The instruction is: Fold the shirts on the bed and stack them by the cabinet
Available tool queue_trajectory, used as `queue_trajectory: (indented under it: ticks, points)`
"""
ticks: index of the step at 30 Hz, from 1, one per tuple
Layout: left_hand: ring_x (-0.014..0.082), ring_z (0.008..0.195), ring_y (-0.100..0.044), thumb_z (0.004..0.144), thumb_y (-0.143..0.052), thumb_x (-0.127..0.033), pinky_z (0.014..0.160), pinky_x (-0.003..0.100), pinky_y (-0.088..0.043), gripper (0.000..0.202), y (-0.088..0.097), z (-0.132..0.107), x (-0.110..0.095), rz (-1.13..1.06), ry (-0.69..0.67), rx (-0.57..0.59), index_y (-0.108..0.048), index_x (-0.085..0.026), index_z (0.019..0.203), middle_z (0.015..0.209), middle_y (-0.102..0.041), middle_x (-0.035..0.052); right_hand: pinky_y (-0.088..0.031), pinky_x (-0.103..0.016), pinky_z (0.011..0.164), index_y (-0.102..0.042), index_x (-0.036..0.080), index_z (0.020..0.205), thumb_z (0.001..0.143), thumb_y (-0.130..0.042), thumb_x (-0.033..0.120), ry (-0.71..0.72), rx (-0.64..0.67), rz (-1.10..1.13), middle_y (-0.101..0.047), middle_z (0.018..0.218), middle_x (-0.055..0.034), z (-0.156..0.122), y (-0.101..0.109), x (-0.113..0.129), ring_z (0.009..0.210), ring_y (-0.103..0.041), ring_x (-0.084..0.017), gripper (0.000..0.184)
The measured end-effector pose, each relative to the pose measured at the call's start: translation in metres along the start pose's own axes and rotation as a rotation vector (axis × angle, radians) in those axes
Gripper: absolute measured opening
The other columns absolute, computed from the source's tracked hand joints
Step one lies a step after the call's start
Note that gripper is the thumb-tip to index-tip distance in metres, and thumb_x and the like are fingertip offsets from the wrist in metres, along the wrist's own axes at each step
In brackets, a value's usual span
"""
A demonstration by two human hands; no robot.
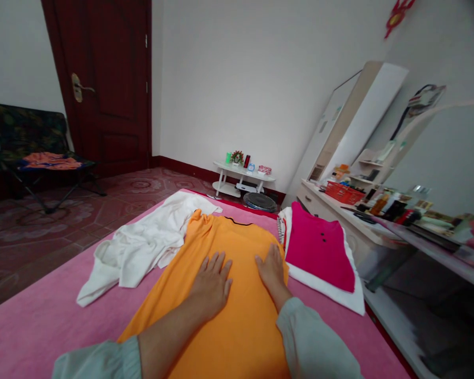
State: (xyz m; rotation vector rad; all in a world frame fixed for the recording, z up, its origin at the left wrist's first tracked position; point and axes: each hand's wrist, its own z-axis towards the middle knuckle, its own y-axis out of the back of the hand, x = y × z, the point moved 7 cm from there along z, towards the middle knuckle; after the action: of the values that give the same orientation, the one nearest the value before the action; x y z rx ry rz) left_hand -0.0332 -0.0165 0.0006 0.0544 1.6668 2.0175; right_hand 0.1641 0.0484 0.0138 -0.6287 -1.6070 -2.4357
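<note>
An orange shirt (240,316) with a dark neckline lies spread on the pink bed cover (43,326), its collar end away from me. My left hand (212,284) rests flat on its middle with the fingers spread. Near the shirt's right edge, my right hand (272,266) lies flat on the cloth, fingers stretched out. Left of the orange shirt is a crumpled white garment (146,242). On the right, a folded magenta garment (319,252) lies on top of folded white cloth (319,283).
Beyond the bed stands a low white table (243,171) with small ornaments. A dressing table (332,202) at the right carries a red basket (343,192) and several bottles. A folding chair (35,142) with clothing on it stands at the left, near a dark red door (102,89).
</note>
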Motion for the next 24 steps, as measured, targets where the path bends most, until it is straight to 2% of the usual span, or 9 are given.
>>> queue_trajectory:
  ticks: [2, 4, 7, 9, 15, 18, 19, 22, 24]
  points:
    - [0.0295, 0.142, -0.023, 0.092, -0.035, -0.038, 0.116, 0.051, -0.016, 0.054, 0.000, 0.001, 0.000, -0.001, 0.003, 0.011, -0.044, -0.019, 0.141, 0.153, -0.030, 0.0111, -0.023, -0.045, 0.114, -0.025, -0.007, 0.143, 0.083, -0.049, 0.028, -0.086, -0.111, 0.018, -0.027, 0.149, -0.0296, 0.004, 0.005, -0.003, 0.142, -0.023, -0.033, 0.074]
    - [0.0301, 0.143, -0.022, 0.092, -0.034, -0.038, 0.116, 0.052, -0.016, 0.055, 0.001, 0.002, 0.000, 0.003, 0.007, 0.031, -0.043, -0.018, 0.142, 0.153, -0.029, 0.0121, -0.023, -0.043, 0.114, -0.024, -0.006, 0.144, 0.085, -0.046, 0.029, -0.023, -0.138, 0.025, -0.026, 0.151, -0.0268, 0.002, 0.005, 0.007, 0.142, -0.022, -0.031, 0.072]
    - [0.0298, 0.143, -0.021, 0.092, -0.035, -0.039, 0.116, 0.052, -0.016, 0.055, 0.002, 0.002, -0.001, -0.001, 0.012, 0.048, -0.042, -0.018, 0.143, 0.154, -0.028, 0.0113, -0.021, -0.043, 0.115, -0.039, 0.002, 0.140, 0.087, -0.043, 0.029, 0.167, 0.013, -0.034, -0.037, 0.148, -0.0199, -0.002, -0.009, 0.019, 0.139, -0.030, -0.028, 0.060]
    - [0.0293, 0.143, -0.021, 0.092, -0.036, -0.040, 0.116, 0.052, -0.016, 0.054, 0.002, -0.001, -0.001, -0.017, 0.008, 0.038, -0.043, -0.020, 0.142, 0.154, -0.028, 0.0100, -0.023, -0.042, 0.114, -0.047, 0.002, 0.134, 0.088, -0.041, 0.031, 0.171, 0.092, -0.084, -0.045, 0.142, -0.0196, -0.001, -0.018, 0.011, 0.135, -0.037, -0.028, 0.054]
    - [0.0310, 0.136, -0.035, 0.084, -0.054, -0.042, 0.112, 0.048, -0.028, 0.051, 0.007, 0.004, 0.011, -0.187, -0.072, 0.011, -0.055, -0.024, 0.132, 0.149, -0.039, 0.0093, -0.029, -0.036, 0.111, -0.053, 0.005, 0.129, 0.088, -0.040, 0.032, 0.137, 0.057, -0.079, -0.050, 0.138, -0.0168, 0.009, -0.019, -0.007, 0.131, -0.042, -0.025, 0.050]
    - [0.0237, 0.109, -0.061, 0.082, -0.056, -0.028, 0.096, 0.036, -0.047, 0.030, 0.022, 0.032, 0.046, -0.400, -0.028, 0.022, -0.070, -0.020, 0.107, 0.119, -0.066, 0.0073, -0.028, -0.035, 0.111, -0.057, 0.005, 0.125, 0.087, -0.042, 0.031, 0.145, 0.065, -0.043, -0.050, 0.138, -0.0165, 0.008, -0.020, -0.006, 0.131, -0.041, -0.026, 0.048]
    - [0.0203, 0.097, -0.066, 0.085, -0.050, -0.023, 0.089, 0.032, -0.050, 0.028, 0.031, 0.043, 0.068, -0.460, 0.073, -0.019, -0.071, -0.018, 0.103, 0.107, -0.070, 0.0064, -0.027, -0.035, 0.112, -0.057, 0.005, 0.125, 0.087, -0.042, 0.031, 0.144, 0.067, -0.034, -0.050, 0.138, -0.0168, 0.008, -0.019, -0.006, 0.132, -0.041, -0.026, 0.048]
    - [0.0172, 0.104, -0.062, 0.084, -0.051, -0.016, 0.093, 0.027, -0.046, 0.035, 0.070, 0.072, 0.139, -0.299, 0.383, -0.305, -0.062, -0.020, 0.117, 0.119, -0.065, 0.0049, -0.028, -0.035, 0.112, -0.058, 0.005, 0.124, 0.087, -0.042, 0.029, 0.147, 0.067, -0.025, -0.050, 0.137, -0.0168, 0.008, -0.019, -0.005, 0.131, -0.042, -0.026, 0.047]
    - [0.0193, 0.107, -0.061, 0.085, -0.051, -0.016, 0.092, 0.029, -0.045, 0.043, 0.080, 0.088, 0.174, -0.243, 0.483, -0.317, -0.052, -0.015, 0.128, 0.124, -0.062, 0.0106, -0.029, -0.036, 0.111, -0.059, 0.006, 0.124, 0.087, -0.043, 0.029, 0.149, 0.065, -0.023, -0.051, 0.136, -0.0166, 0.008, -0.019, -0.004, 0.130, -0.043, -0.026, 0.046]
